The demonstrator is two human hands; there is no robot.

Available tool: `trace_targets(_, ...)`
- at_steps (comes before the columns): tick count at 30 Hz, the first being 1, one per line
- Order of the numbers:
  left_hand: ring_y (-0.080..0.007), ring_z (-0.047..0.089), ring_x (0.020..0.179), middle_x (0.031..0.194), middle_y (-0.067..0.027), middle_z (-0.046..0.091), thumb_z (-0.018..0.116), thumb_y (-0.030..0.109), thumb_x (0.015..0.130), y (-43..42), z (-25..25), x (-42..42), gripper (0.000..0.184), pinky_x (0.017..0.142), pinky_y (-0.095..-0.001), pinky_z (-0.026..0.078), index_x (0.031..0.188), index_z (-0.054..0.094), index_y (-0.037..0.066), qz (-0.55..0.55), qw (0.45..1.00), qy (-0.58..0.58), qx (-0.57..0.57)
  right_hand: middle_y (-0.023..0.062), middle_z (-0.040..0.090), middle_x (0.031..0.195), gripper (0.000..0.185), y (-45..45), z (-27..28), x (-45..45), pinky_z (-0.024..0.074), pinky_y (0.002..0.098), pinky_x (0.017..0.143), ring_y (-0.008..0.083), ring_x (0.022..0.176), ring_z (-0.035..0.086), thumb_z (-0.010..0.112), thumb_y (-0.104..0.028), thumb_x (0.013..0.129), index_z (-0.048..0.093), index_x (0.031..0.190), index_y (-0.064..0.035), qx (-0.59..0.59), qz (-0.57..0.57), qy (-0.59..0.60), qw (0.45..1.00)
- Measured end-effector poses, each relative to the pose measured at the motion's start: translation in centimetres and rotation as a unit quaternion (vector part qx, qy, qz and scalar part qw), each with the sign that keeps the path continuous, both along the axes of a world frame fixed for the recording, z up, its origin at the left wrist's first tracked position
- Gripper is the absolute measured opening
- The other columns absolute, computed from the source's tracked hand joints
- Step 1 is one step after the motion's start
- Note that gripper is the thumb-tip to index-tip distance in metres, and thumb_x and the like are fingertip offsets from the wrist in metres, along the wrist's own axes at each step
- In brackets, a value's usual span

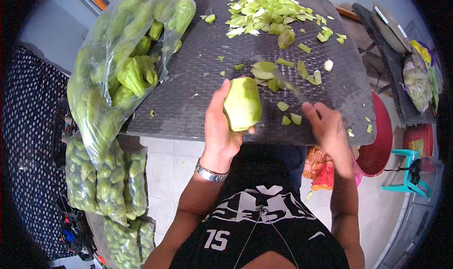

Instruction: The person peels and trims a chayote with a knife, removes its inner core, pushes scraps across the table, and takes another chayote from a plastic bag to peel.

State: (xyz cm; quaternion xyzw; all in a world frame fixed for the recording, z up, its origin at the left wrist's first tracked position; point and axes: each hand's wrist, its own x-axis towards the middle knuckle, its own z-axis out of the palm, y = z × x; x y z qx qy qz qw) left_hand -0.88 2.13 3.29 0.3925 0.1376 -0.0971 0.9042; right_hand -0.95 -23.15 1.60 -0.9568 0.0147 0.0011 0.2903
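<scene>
Left hand (pixel 221 123) grips a mostly peeled chayote (pixel 243 104); right hand (pixel 326 126) clasps a blurred tool, probably a knife (pixel 295 90). Peelings (pixel 264 14) heap at twelve o'clock; unpeeled chayotes (pixel 134 75) remain, bagged, at ten.

On the table (pixel 179 113), a bag (pixel 92 123) with chayotes (pixel 134 75) inside takes up the left side and hangs over the near edge; to its right, a heap of peelings (pixel 269 12) lies at the far end, with loose scraps (pixel 296 119) strewn between it and the near edge. Above the table's near part, the left hand (pixel 218 127) holds another chayote (pixel 243 104), and the right hand (pixel 325 125), to its right, holds a knife (pixel 298 93). More filled bags (pixel 82 179) sit lower, left of the person, while a net sack (pixel 318 170) lies below the near right corner, a tub (pixel 380 141) beside it and a stool (pixel 409 190) farther right
</scene>
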Motion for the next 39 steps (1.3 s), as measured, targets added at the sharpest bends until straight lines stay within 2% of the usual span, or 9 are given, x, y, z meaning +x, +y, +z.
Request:
trace_targets(10, -0.0181, 0.069, 0.067, 0.087, -0.0051, 0.073, 0.062, 0.047, 0.094, -1.6, -2.1, 0.7, 0.037, 0.059, -0.033, 0.055, 0.103, 0.07, 0.012, 0.016, 0.994, 0.044, -0.103, 0.0103, 0.06, 0.064, 0.068, 5.6, -1.3, -3.3, 0.0513, 0.0451, 0.053, 0.0343, 0.059, 0.067, 0.072, -0.071, 0.079, 0.055, 0.085, -0.0057, -0.023, 0.199, -0.212, 0.957)
trace_targets(16, -0.0205, 0.067, 0.06, 0.092, -0.0093, 0.073, 0.059, 0.043, 0.096, -1.0, -2.0, 0.4, 0.038, 0.049, -0.0301, 0.054, 0.109, 0.069, 0.009, 0.01, 0.992, 0.045, -0.117, 0.015, 0.061, 0.063, 0.064, 4.3, -1.1, -1.6, 0.0502, 0.0482, 0.053, 0.0397, 0.06, 0.065, 0.072, -0.066, 0.083, 0.055, 0.085, -0.0047, -0.025, 0.219, -0.226, 0.949)
trace_targets(22, -0.0224, 0.06, 0.051, 0.096, -0.0151, 0.07, 0.049, 0.047, 0.101, 0.9, -1.1, -0.2, 0.051, 0.033, -0.0276, 0.04, 0.125, 0.061, 0.004, -0.098, 0.987, 0.0, -0.129, 0.0216, 0.059, 0.06, 0.054, -1.7, -1.0, 1.9, 0.0494, 0.0502, 0.055, 0.0442, 0.064, 0.065, 0.069, -0.056, 0.092, 0.057, 0.09, -0.0032, 0.008, -0.01, -0.037, 0.999)
trace_targets(26, -0.0239, 0.065, 0.062, 0.098, -0.0137, 0.071, 0.049, 0.052, 0.101, 0.5, -1.9, 0.4, 0.056, 0.041, -0.0277, 0.046, 0.13, 0.06, 0.005, -0.053, 0.995, 0.018, -0.078, 0.0214, 0.061, 0.065, 0.058, 0.8, 1.4, -0.8, 0.0492, 0.0496, 0.055, 0.0438, 0.063, 0.065, 0.072, -0.059, 0.087, 0.057, 0.088, -0.0039, 0.022, 0.056, -0.056, 0.997)
trace_targets(27, -0.0251, 0.068, 0.071, 0.099, -0.012, 0.072, 0.05, 0.052, 0.102, -0.6, -2.3, -0.1, 0.056, 0.049, -0.0305, 0.051, 0.132, 0.06, 0.006, 0.037, 0.997, 0.009, -0.072, 0.0207, 0.062, 0.066, 0.059, 1.9, 1.5, -1.9, 0.0493, 0.0492, 0.055, 0.0431, 0.063, 0.065, 0.073, -0.061, 0.086, 0.057, 0.088, -0.0041, 0.017, 0.113, -0.105, 0.988)
trace_targets(30, -0.0241, 0.071, 0.097, 0.106, -0.007, 0.075, 0.053, 0.047, 0.103, -0.8, -2.1, -0.2, 0.052, 0.08, -0.0395, 0.059, 0.134, 0.061, 0.007, 0.002, 0.982, 0.026, -0.188, 0.0177, 0.057, 0.066, 0.064, 4.4, 1.4, -2.9, 0.0474, 0.046, 0.055, 0.0418, 0.063, 0.063, 0.075, -0.064, 0.081, 0.056, 0.086, -0.0035, -0.004, 0.201, -0.184, 0.962)
trace_targets(32, -0.0214, 0.071, 0.099, 0.11, -0.0071, 0.075, 0.054, 0.047, 0.102, -0.6, -1.9, -0.1, 0.054, 0.09, -0.0411, 0.057, 0.135, 0.061, 0.006, -0.045, 0.994, 0.01, -0.102, 0.0158, 0.058, 0.067, 0.066, 4.8, 1.3, -3.0, 0.048, 0.0453, 0.055, 0.0398, 0.064, 0.065, 0.075, -0.067, 0.079, 0.056, 0.086, -0.0041, -0.018, 0.218, -0.192, 0.957)
trace_targets(37, -0.0175, 0.069, 0.067, 0.101, -0.0096, 0.073, 0.051, 0.048, 0.102, -0.3, -1.9, -1.6, 0.054, 0.046, -0.0267, 0.051, 0.13, 0.062, 0.002, -0.048, 0.995, -0.072, -0.053, 0.0176, 0.064, 0.069, 0.063, 3.5, 1.3, -1.0, 0.0511, 0.0481, 0.056, 0.0395, 0.066, 0.068, 0.074, -0.065, 0.08, 0.056, 0.086, -0.0055, -0.037, 0.245, -0.216, 0.944)
trace_targets(39, -0.0169, 0.067, 0.061, 0.098, -0.0106, 0.072, 0.048, 0.047, 0.103, -0.5, -0.7, -2.2, 0.055, 0.037, -0.0244, 0.044, 0.129, 0.062, 0.001, -0.009, 0.996, -0.092, 0.014, 0.0212, 0.063, 0.068, 0.06, 2.0, 0.2, 0.6, 0.0495, 0.0487, 0.055, 0.0432, 0.066, 0.066, 0.072, -0.062, 0.086, 0.056, 0.086, -0.004, -0.046, 0.137, -0.162, 0.976)
